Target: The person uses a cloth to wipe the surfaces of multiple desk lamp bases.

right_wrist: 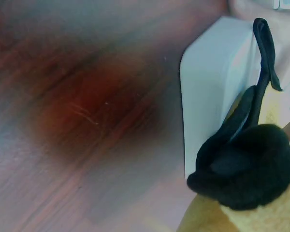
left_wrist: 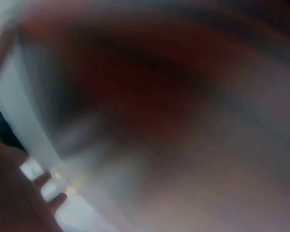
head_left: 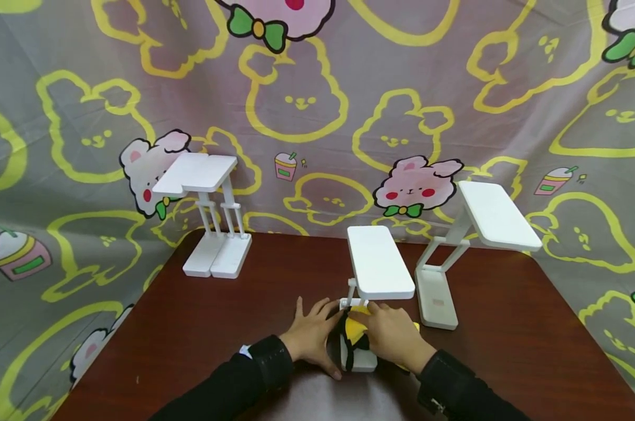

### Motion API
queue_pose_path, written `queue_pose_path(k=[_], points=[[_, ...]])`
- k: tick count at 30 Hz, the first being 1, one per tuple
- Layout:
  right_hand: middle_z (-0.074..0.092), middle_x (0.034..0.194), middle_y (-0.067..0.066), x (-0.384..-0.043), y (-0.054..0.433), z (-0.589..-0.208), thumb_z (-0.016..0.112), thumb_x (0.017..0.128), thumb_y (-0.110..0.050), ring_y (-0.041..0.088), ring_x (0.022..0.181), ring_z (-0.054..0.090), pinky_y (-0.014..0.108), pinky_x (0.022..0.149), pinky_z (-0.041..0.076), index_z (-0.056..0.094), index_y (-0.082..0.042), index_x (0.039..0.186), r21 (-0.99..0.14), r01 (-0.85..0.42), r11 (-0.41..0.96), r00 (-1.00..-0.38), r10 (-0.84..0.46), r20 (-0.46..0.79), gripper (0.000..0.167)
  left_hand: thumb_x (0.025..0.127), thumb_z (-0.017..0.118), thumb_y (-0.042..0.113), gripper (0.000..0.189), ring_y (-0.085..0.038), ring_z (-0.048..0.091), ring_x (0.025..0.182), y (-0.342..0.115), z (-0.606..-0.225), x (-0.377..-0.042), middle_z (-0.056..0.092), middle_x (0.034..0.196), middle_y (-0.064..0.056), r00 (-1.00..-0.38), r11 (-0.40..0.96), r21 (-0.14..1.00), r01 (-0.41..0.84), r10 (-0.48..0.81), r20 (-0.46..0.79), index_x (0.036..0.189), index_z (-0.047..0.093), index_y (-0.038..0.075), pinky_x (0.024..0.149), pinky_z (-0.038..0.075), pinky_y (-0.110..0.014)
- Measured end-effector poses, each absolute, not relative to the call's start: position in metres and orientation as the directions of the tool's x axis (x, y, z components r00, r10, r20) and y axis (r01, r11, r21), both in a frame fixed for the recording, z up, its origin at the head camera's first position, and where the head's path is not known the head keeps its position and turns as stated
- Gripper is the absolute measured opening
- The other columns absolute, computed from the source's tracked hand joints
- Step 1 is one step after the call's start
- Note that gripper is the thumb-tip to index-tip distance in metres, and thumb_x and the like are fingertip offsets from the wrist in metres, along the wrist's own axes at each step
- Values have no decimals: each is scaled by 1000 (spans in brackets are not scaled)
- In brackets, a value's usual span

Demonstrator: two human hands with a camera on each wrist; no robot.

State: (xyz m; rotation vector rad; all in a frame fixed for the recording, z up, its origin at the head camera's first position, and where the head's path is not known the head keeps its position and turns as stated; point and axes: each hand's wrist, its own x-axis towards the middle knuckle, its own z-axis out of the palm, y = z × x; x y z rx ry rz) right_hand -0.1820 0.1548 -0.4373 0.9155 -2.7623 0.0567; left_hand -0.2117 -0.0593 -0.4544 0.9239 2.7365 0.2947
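Note:
A white folding desk lamp [head_left: 380, 263] stands in front of me, its flat panel raised over its base [head_left: 363, 362]. My right hand [head_left: 399, 336] grips a yellow cloth with black trim [head_left: 356, 329] and presses it on the lamp's base. In the right wrist view, the black edging [right_wrist: 246, 169] of the cloth and its thin loop lie against the side of the base. My left hand [head_left: 311, 334] is spread along the left side of the base, fingers toward the hinge and thumb near the front end. The left wrist view is mostly blurred.
At the right stands a larger white lamp [head_left: 499, 216], its base close to the one I work on. Two more white lamps [head_left: 204, 172] stand side by side at the back left. The brown table [head_left: 275, 269] ends against a patterned curtain [head_left: 317, 193].

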Motion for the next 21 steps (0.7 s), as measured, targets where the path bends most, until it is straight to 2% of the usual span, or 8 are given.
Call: queue_pose_path(k=[3, 6, 11, 15, 18, 21], points=[[68, 99, 6, -174, 153, -436, 70, 82, -10, 16, 69, 60, 18, 43, 28, 69, -27, 122, 51, -633, 773, -747, -627, 222, 44, 60, 83, 67, 120, -30, 16, 152, -63, -455, -213, 19, 164, -1, -749, 767, 278, 579, 635, -191, 157, 25, 28, 107, 10, -79], [66, 97, 1, -161, 155, -436, 69, 81, -10, 13, 71, 58, 17, 43, 28, 69, -31, 121, 55, -686, 726, -702, -679, 215, 45, 63, 82, 66, 117, -31, 14, 152, -64, -453, -215, 19, 165, -2, -738, 757, 292, 584, 645, -198, 157, 23, 30, 107, 9, -80], [65, 97, -5, -142, 162, -436, 67, 78, -8, 8, 74, 58, 14, 44, 28, 68, -35, 120, 42, -754, 656, -631, -740, 231, 51, 64, 82, 65, 114, -29, 18, 152, -62, -449, -215, 23, 164, -3, -741, 761, 236, 605, 646, -184, 156, 26, 30, 108, 12, -78], [66, 99, -5, -143, 167, -435, 67, 77, -7, 6, 75, 59, 13, 44, 27, 67, -37, 122, -14, -746, 666, -654, -727, 210, 54, 64, 79, 69, 114, -27, 19, 152, -61, -449, -214, 22, 164, -2, -747, 767, 239, 596, 638, -187, 156, 25, 30, 108, 13, -77], [64, 94, -4, -152, 170, -437, 70, 81, -10, 2, 66, 50, 15, 44, 27, 67, -36, 124, -64, -702, 709, -708, -685, 172, 51, 66, 75, 72, 112, -26, 18, 152, -62, -452, -211, 19, 165, -1, -748, 769, 275, 577, 633, -201, 156, 25, 31, 109, 10, -77], [63, 95, -2, -168, 175, -440, 73, 82, -14, 3, 62, 45, 16, 44, 27, 66, -34, 127, -54, -641, 766, -760, -622, 190, 50, 68, 72, 73, 109, -26, 16, 153, -60, -451, -215, 18, 165, -1, -747, 765, 316, 561, 633, -203, 156, 25, 31, 109, 8, -77]])
